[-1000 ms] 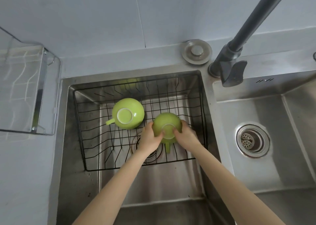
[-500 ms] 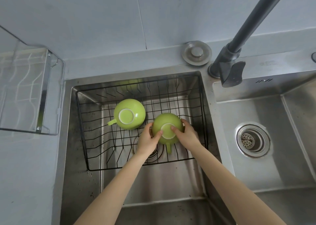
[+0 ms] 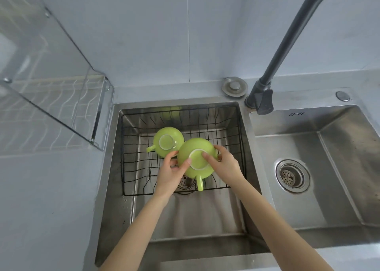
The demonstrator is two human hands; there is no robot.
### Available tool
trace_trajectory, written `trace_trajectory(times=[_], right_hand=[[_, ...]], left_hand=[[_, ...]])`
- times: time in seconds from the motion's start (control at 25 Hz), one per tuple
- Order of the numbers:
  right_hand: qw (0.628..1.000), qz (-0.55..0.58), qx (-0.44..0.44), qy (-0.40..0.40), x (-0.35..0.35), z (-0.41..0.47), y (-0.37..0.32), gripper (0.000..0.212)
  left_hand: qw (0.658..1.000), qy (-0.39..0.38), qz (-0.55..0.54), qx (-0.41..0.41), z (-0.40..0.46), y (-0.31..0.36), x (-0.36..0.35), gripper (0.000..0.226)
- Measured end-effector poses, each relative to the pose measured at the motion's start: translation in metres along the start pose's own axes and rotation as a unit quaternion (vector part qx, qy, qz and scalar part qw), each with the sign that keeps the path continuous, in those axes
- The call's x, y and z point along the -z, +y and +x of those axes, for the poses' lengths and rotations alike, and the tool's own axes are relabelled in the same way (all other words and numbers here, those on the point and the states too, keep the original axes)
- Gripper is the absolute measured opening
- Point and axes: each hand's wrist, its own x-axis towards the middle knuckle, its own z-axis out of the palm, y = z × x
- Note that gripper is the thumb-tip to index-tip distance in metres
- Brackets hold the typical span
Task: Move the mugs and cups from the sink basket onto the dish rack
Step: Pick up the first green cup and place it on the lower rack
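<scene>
Two green mugs sit upside down in the black wire sink basket [image 3: 131, 147] inside the left sink. The nearer mug [image 3: 197, 159] has its handle pointing toward me and is raised above the basket floor. My left hand [image 3: 170, 174] grips its left side and my right hand [image 3: 224, 163] grips its right side, fingers on the base. The other green mug [image 3: 167, 142] stands further back left, handle to the left, partly overlapped by the held mug. The dish rack [image 3: 61, 110] stands on the counter at the left, behind a clear panel.
A dark tall faucet [image 3: 265, 93] rises between the two sinks. The right sink [image 3: 308, 167] holds only its drain strainer. A round metal cap [image 3: 234, 86] lies on the counter behind the left sink. Grey counter runs along the left.
Both hands have lifted the nearer mug up toward me, so it looks larger and overlaps the back mug. The view has tilted up, showing more rack and wall.
</scene>
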Motion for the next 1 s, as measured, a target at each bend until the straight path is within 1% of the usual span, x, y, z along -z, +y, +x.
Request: trace_trajectory(times=[0.24,0.36,0.56,0.76,0.92,1.0], right_hand=[[0.999,0.010,0.049,0.009,-0.021,-0.053,-0.017,0.055],[0.998,0.032,0.054,-0.015,-0.041,-0.074,-0.027,0.055],[0.997,0.025,0.061,-0.033,-0.086,-0.097,-0.045,0.060],[0.997,0.031,0.059,-0.040,-0.135,-0.114,-0.071,0.059],[0.996,0.048,0.059,-0.037,-0.176,-0.119,-0.090,0.060],[0.996,0.057,0.057,-0.029,-0.198,-0.120,-0.099,0.059]], left_hand=[[0.998,-0.007,-0.041,-0.042,-0.043,-0.003,0.046,0.043],[0.997,-0.012,-0.051,-0.065,-0.060,-0.009,0.078,0.043],[0.997,0.007,-0.029,-0.069,-0.075,-0.016,0.136,0.046],[0.997,0.007,0.001,-0.074,-0.080,-0.021,0.198,0.062],[0.997,-0.011,0.018,-0.073,-0.074,-0.028,0.247,0.050],[0.996,-0.033,0.029,-0.078,-0.072,-0.032,0.271,0.054]])
